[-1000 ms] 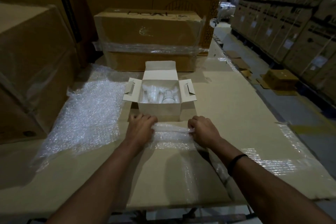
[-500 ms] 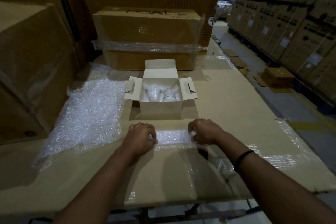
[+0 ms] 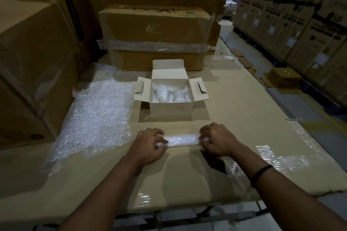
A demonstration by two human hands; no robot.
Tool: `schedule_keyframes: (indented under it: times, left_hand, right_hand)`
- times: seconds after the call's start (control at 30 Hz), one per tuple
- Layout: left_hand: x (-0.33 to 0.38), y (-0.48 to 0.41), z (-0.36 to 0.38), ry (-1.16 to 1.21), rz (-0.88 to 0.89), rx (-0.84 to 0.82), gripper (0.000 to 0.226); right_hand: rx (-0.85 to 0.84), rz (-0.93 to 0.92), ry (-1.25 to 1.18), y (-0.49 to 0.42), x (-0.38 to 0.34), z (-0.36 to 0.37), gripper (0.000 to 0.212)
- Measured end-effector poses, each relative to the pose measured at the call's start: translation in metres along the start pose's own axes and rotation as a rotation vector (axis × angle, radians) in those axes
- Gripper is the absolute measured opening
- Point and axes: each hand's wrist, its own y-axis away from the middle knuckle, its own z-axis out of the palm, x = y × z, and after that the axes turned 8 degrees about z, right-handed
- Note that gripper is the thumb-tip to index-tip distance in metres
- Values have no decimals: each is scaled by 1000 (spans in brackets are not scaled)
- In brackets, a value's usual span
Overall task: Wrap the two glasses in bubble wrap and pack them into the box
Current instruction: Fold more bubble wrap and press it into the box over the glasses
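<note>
A rolled bundle of bubble wrap (image 3: 183, 140) lies crosswise on the cardboard table top, just in front of me. My left hand (image 3: 148, 144) grips its left end and my right hand (image 3: 217, 141) pinches its right end. What is inside the roll is hidden. Beyond it stands a small white box (image 3: 171, 111) with its flaps open. Inside the box are a bubble-wrapped piece (image 3: 160, 93) on the left and a glass (image 3: 179, 95) on the right.
A large loose sheet of bubble wrap (image 3: 99, 116) covers the table to the left. Big cardboard cartons (image 3: 155, 37) stand behind the box and at the left (image 3: 28, 73). The table's right edge drops to an aisle with stacked cartons (image 3: 293, 24).
The bubble wrap between my hands has been rolled into a tighter, narrower bundle and drawn a little toward me, away from the white box. Both hands stay at its ends.
</note>
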Motion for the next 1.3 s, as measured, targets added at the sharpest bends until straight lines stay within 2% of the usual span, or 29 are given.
schedule_keyframes:
  times: [0.1,0.23,0.3,0.4,0.5,0.57,0.67,0.8,0.9,1.07,1.2,1.3]
  left_hand:
    - [2,-4,-3,30,-41,-13,26]
    - [6,-5,-3,68,-120,-24,52]
    - [5,-8,-2,72,-126,-26,46]
    - [5,-9,0,153,-139,12,28]
    - [5,-10,1,204,-139,38,23]
    - [3,-10,3,219,-120,83,25]
    - [5,-18,1,248,-50,159,32]
    - [8,-51,-7,195,7,242,38]
    - [8,-85,-22,76,71,275,35]
    - [6,-133,-41,-73,63,194,35]
    - [6,-161,-38,-126,115,17,40]
    - [7,-175,-36,-49,38,-70,40]
  right_hand:
    - [-51,51,22,-2,-4,-4,26]
    - [-166,177,-61,-6,-12,-11,53]
    - [-189,210,-43,-9,-15,-14,54]
    - [-179,211,10,-13,-19,-15,38]
    - [-164,187,25,-15,-17,-13,34]
    - [-92,144,57,-18,-11,-15,35]
    - [159,70,46,-33,2,-31,30]
    - [441,73,108,-76,12,-67,25]
    - [531,58,114,-116,13,-94,24]
    - [293,89,-36,-180,12,-114,29]
    - [159,-48,19,-218,15,-115,34]
    - [50,-153,130,-234,16,-114,35]
